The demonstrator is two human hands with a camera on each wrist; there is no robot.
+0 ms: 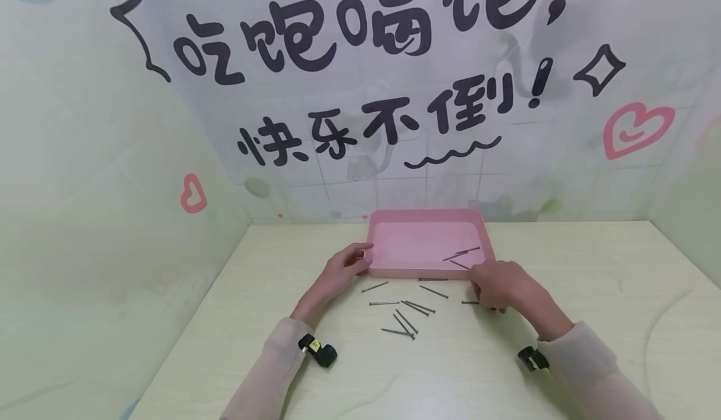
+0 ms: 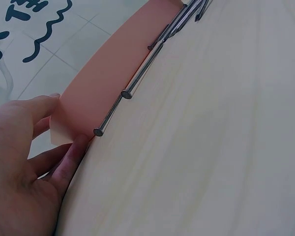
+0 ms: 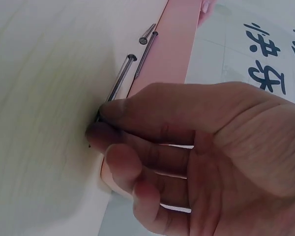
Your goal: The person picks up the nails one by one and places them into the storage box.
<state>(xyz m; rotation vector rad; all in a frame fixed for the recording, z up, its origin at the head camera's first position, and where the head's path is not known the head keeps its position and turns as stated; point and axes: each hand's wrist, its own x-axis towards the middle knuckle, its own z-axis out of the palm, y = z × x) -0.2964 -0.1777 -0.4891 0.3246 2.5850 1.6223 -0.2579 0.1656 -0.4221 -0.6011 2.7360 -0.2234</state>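
At the front right corner of a shallow pink tray (image 1: 417,241), my right hand (image 1: 500,284) pinches a nail (image 3: 119,81) between thumb and index finger. The nail's head end sticks out past the fingertips, low over the table; its other end is mostly hidden by the fingers. My left hand (image 1: 341,267) grips the tray's left side near the front corner, thumb at the outer wall and fingers at the rim. A few nails (image 1: 463,254) lie inside the tray, toward its right end. Several loose nails (image 1: 415,308) are scattered on the table in front of it.
The tray stands on a pale wood-grain table (image 1: 450,370), close to the back wall panel (image 1: 315,194) with black lettering. Side panels (image 1: 112,232) enclose the table at left and right. One nail (image 1: 432,279) lies right along the tray's front wall.
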